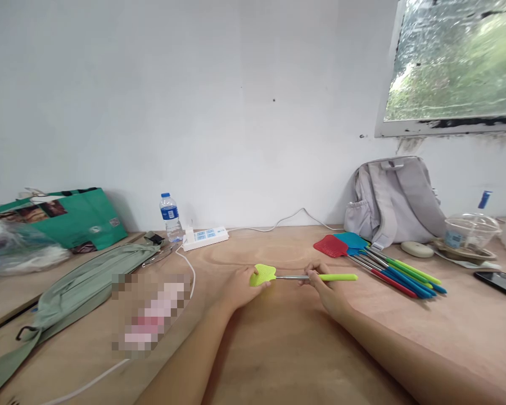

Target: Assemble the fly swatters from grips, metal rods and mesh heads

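Observation:
A yellow-green fly swatter point(263, 274) with a metal shaft and a matching handle lies level across the middle, held between both hands. My left hand point(243, 286) is closed on the left edge of its mesh head, thumb along the lower side. The fingers of my right hand point(322, 286) pinch the shaft near where it meets the handle, which sticks out to the right. A pile of fly swatters point(398, 270) with red, blue and green parts rests on the table to the right of my right hand.
On the left lie a grey-green bag point(96, 275), a green shopping bag point(80, 216) and a pixelated patch. A water bottle point(170, 218) and power strip point(206, 238) stand by the wall. A backpack point(398, 199), plastic bowl point(472, 233) and phone point(504, 284) are right.

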A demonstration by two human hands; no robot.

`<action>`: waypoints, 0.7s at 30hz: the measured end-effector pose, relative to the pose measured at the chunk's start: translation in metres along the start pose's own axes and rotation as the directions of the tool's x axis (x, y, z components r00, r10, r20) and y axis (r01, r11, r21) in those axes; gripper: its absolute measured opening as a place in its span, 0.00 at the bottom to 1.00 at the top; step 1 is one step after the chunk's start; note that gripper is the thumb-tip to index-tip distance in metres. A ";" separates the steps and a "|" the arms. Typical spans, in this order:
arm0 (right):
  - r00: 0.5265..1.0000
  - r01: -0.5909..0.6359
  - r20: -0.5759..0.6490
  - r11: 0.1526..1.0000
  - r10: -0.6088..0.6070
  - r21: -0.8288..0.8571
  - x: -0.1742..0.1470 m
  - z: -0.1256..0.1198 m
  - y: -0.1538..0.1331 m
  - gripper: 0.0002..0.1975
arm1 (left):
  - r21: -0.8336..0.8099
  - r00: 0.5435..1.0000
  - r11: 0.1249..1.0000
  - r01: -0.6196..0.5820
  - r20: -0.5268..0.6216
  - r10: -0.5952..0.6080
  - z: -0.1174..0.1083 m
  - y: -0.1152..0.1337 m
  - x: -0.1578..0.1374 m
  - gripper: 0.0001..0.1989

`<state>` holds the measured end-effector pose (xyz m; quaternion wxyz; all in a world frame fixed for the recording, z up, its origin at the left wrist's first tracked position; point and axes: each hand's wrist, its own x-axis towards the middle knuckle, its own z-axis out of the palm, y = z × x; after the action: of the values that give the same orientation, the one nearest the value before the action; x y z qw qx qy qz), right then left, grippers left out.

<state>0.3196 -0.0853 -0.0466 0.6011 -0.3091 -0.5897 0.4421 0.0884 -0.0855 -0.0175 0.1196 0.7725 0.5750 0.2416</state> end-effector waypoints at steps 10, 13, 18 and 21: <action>0.993 -0.121 0.007 0.976 0.122 0.182 0.004 -0.001 -0.004 0.10 | -0.198 0.999 0.979 -0.052 -0.022 0.049 0.007 -0.022 0.008 0.15; 0.987 -0.153 -0.006 0.956 0.160 0.251 0.005 -0.002 -0.006 0.09 | -0.444 0.997 0.893 0.069 -0.005 -0.080 0.008 -0.030 0.013 0.12; 0.976 -0.207 0.005 0.921 0.218 0.329 0.007 -0.005 -0.007 0.06 | -0.785 0.985 0.618 0.043 -0.069 -0.156 0.007 -0.041 0.016 0.09; 0.967 -0.234 -0.002 0.894 0.254 0.382 0.009 -0.008 -0.007 0.06 | -0.886 0.982 0.463 0.023 -0.065 -0.175 0.003 -0.035 0.015 0.15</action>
<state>0.3278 -0.0794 -0.0371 0.6041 -0.2699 -0.4342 0.6112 0.0640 -0.0605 -0.0327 0.4715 0.5454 0.4191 0.5518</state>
